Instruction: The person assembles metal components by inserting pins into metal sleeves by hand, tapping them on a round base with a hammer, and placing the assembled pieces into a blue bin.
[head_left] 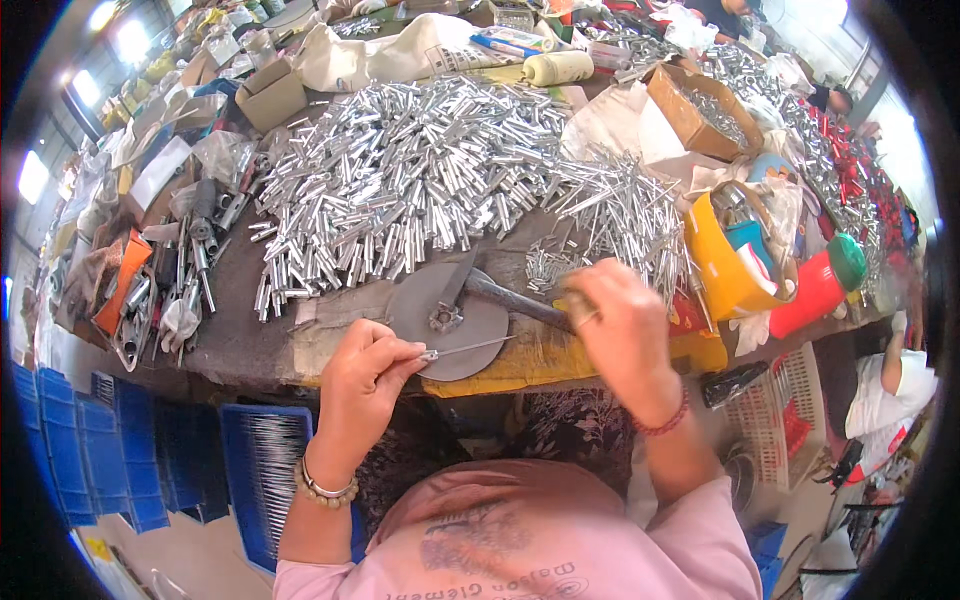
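Pin looks thin, light and stiff; I pinch its end in my left hand while my right hand closes on something hidden.

The counter is dark and crowded. A round grey metal disc lies at its near edge, a hammer resting across it. Behind the disc spreads a big heap of short silver tubes; right of the disc lie thin metal pins, then a yellow tub. Left of the disc sit larger fittings, perhaps bolts.
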